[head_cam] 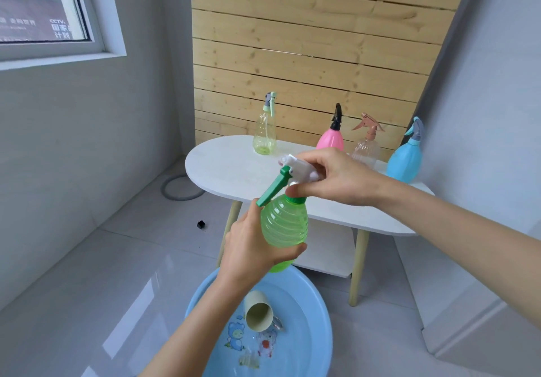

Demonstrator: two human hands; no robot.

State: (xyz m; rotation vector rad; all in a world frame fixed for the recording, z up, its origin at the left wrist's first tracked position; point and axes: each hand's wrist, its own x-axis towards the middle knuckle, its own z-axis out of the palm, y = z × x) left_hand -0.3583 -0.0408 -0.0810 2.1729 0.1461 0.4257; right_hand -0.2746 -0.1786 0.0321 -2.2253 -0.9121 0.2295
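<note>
Green spray bottle in hands; "CCTV" lettering beyond window

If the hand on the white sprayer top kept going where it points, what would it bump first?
The right hand grips the white sprayer top of the green bottle, so that comes first. Past it the way looks free over the left end of the table, though depth is unclear.
</note>
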